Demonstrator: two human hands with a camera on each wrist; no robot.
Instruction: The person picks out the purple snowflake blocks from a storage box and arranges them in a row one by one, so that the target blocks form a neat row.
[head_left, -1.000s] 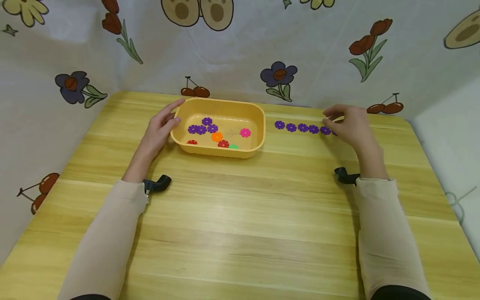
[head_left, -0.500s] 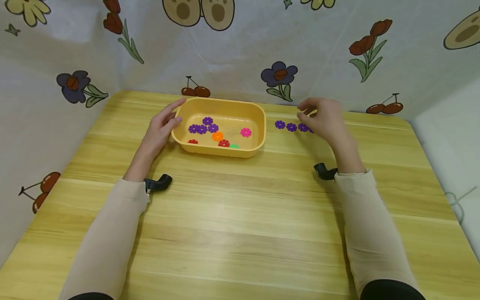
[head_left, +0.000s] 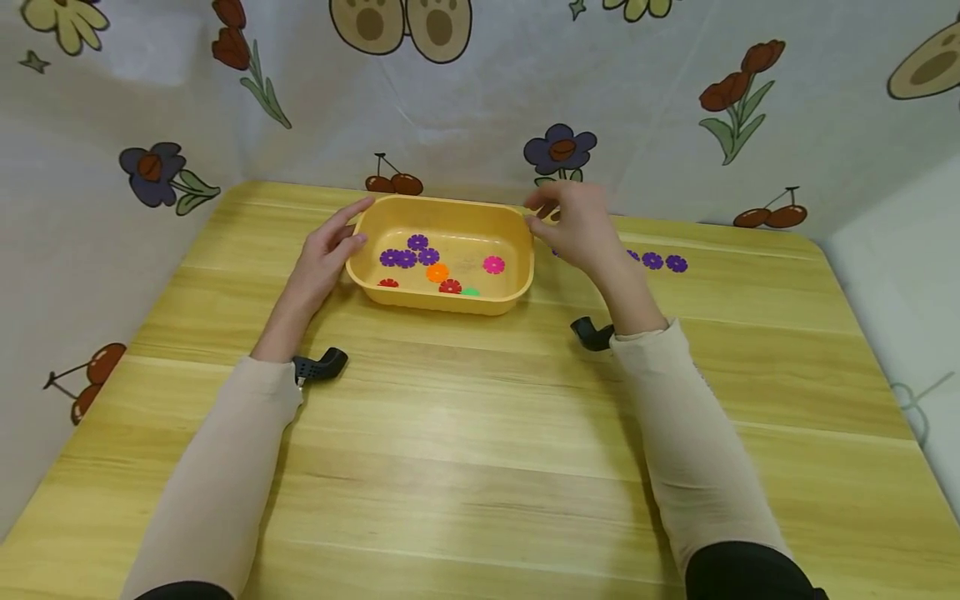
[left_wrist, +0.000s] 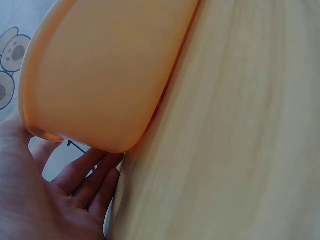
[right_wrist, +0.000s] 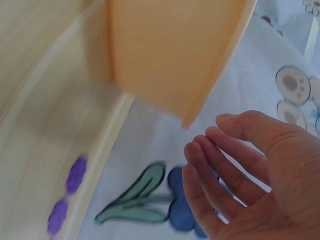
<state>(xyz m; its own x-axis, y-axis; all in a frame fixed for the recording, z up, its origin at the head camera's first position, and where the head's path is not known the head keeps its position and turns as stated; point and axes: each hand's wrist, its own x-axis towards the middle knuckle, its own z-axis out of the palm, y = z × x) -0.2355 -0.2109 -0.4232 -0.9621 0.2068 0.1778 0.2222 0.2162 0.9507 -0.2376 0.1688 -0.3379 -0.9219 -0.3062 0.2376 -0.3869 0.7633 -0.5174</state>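
In the head view a yellow plastic basin stands near the table's back edge. It contains several purple notched discs, an orange disc, a pink disc, two red discs and a green disc. My left hand holds the basin's left end, its thumb at the rim and its fingers against the outer wall. My right hand is beside the basin's right end, loosely bent, and nothing shows between its fingers in the right wrist view. Its forearm side partly hides a row of purple discs.
A pale wooden table carries everything. Behind it hangs a white cloth printed with flowers, cherries and paws. A black wrist camera mount sits at the left cuff, and another mount at the right.
My right hand has moved left from the far end of the purple row to the basin's right end, uncovering the row's right-hand discs. The left hand stays on the basin.
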